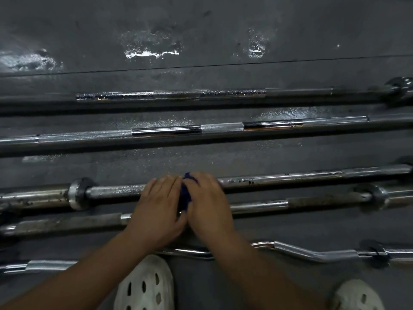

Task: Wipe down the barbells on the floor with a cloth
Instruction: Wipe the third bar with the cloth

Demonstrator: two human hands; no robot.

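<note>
Blue cloth (pixel 185 195) bunched between left hand (pixel 156 211) and right hand (pixel 207 204) on barbell (pixel 290 177).

Dark blue cloth (pixel 186 193), chrome barbells (pixel 279 179) (rust-speckled), grey floor (pixel 201 23)

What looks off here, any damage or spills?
Dark pitted spots fleck the barbell that both hands are wiping, right of the blue cloth. The floor shows wet, shiny patches beyond the bars. Nothing looks bent or broken, except the curl bar, wavy by design.
</note>
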